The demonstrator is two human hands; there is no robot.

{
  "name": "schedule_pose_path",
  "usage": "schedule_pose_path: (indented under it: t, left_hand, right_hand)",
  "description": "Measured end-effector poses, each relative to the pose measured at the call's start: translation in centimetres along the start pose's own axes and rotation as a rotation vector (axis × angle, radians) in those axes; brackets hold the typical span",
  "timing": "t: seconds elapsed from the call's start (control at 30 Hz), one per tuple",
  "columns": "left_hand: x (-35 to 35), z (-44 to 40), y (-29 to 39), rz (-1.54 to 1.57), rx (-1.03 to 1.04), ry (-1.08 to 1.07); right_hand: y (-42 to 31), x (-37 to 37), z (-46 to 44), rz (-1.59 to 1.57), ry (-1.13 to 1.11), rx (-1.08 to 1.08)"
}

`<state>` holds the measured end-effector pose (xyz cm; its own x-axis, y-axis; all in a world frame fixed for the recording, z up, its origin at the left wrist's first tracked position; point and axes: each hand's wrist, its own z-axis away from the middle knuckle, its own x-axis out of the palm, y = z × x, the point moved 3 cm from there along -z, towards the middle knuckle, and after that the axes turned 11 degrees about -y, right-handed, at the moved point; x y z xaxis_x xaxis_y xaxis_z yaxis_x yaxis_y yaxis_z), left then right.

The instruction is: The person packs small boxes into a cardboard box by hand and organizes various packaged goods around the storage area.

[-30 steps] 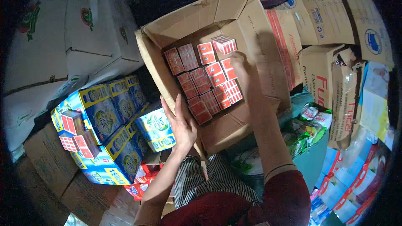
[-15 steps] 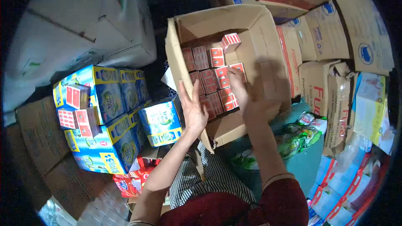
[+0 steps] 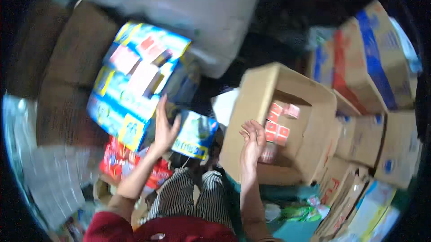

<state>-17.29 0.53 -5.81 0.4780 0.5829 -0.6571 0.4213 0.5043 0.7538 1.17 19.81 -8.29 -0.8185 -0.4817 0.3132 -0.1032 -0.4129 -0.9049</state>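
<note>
Three small red-and-white cardboard boxes (image 3: 146, 78): on the blue-and-yellow stack of printed packs (image 3: 105, 107), left of the open brown cardboard carton (image 3: 252, 94). Same count as half a second ago, blur permitting.
Left hand (image 3: 165, 130): came off the carton's left wall, now at the edge of the stack, left of the carton. Fingers extended, thumb spread wide, nothing visible in them. Contact with the stack: can't tell.
Right hand (image 3: 252, 144): out of the carton's interior, now over its left wall. Fingers loosely spread and slightly bent, pinching nothing visible. Touching the wall or not: can't tell.
Red-and-white boxes inside (image 3: 282, 134): on the carton floor, toward its left side. Wall and hand hide some, so no count.
Single blue, white and yellow pack (image 3: 193, 136): left of the carton, between it and the stack; left thumb just beside it.
View: swung left, carton now further right.
Read: handling inside the carton looks interrupted, attention apparently shifted stackward. No box seen in transit.
</note>
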Motion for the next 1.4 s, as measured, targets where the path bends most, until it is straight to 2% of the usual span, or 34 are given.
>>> schedule_pose_path:
  t: [0.07, 0.13, 0.2, 0.27, 0.33, 0.53, 0.7, 0.8, 0.83, 0.87, 0.93, 0.97, 1.0, 1.03, 1.07, 1.13, 1.17, 1.2, 1.3, 1.37, 1.4]
  left_hand:
    - [-3.8, -0.7, -2.3, -0.094, -0.035, 0.147]
    - [-6.2, -0.9, -5.8, -0.020, -0.151, 0.255]
    - [-8.0, -1.4, -8.0, -0.188, -0.118, 0.326]
    - [-9.0, -2.2, -8.1, -0.240, -0.126, 0.325]
    - [-9.0, -3.1, -8.1, -0.292, -0.117, 0.295]
    - [-7.2, -7.8, -11.0, -0.569, -0.043, 0.193]
    - [-7.7, -8.1, -11.1, -0.344, -0.310, 0.130]
    - [-7.2, -5.0, -10.2, -0.315, -0.153, 0.313]
    - [-7.0, -3.6, -9.2, -0.302, -0.108, 0.308]
    - [-6.7, -2.1, -7.5, -0.281, -0.058, 0.289]
    - [-5.4, 0.8, -4.1, -0.153, -0.082, 0.182]
    - [-4.7, 1.9, -2.3, -0.086, -0.054, 0.134]
    - [-3.6, 3.2, -0.6, -0.024, -0.037, 0.088]
    - [-2.6, 4.5, 0.3, -0.027, -0.012, 0.052]
    - [-1.8, 5.6, 1.1, -0.030, 0.009, 0.028]
    - [-1.0, 6.1, 1.7, -0.064, 0.027, 0.020]
    - [-0.7, 6.0, 2.7, -0.087, 0.066, -0.025]
    - [-0.7, 6.0, 4.0, -0.112, 0.096, -0.058]
    - [-0.4, 5.6, 7.0, 0.167, 0.114, -0.280]
    - [0.2, 5.1, 9.0, 0.275, 0.123, -0.432]
    - [1.0, 4.9, 9.7, 0.452, 0.067, -0.486]
  right_hand:
    - [0.1, 2.9, 0.9, 0.028, -0.061, 0.086]
    - [1.3, 5.4, 2.2, 0.057, -0.182, 0.165]
    - [3.4, 7.1, 3.3, -0.007, -0.263, 0.213]
    - [2.8, 9.4, 4.8, 0.070, -0.369, 0.297]
    - [4.0, 10.7, 5.5, 0.033, -0.452, 0.258]
    - [4.7, 13.1, 6.3, 0.078, -0.535, 0.302]
    - [4.9, 13.5, 6.2, 0.118, -0.569, 0.315]
    - [5.0, 13.5, 6.0, 0.161, -0.599, 0.292]
    - [5.1, 13.4, 6.2, 0.176, -0.584, 0.287]
    - [6.5, 13.1, 6.1, 0.233, -0.594, 0.253]
    - [6.4, 13.8, 6.7, 0.229, -0.615, 0.175]
    - [5.8, 14.5, 7.3, 0.220, -0.580, 0.261]
    - [5.5, 15.1, 7.6, 0.195, -0.576, 0.199]
    - [6.4, 15.3, 7.9, 0.191, -0.618, 0.171]
    - [7.9, 15.8, 8.4, -0.080, -0.528, 0.144]
    - [7.8, 14.5, 8.8, 0.060, -0.479, 0.157]
    - [8.9, 13.8, 9.1, 0.026, -0.471, 0.166]
    - [8.1, 13.0, 9.3, 0.025, -0.428, 0.148]
    - [3.3, 10.5, 8.6, -0.039, -0.388, 0.077]
    - [-1.4, 7.5, 7.7, 0.092, -0.349, -0.055]
    - [-2.4, 5.7, 7.3, 0.120, -0.315, -0.137]
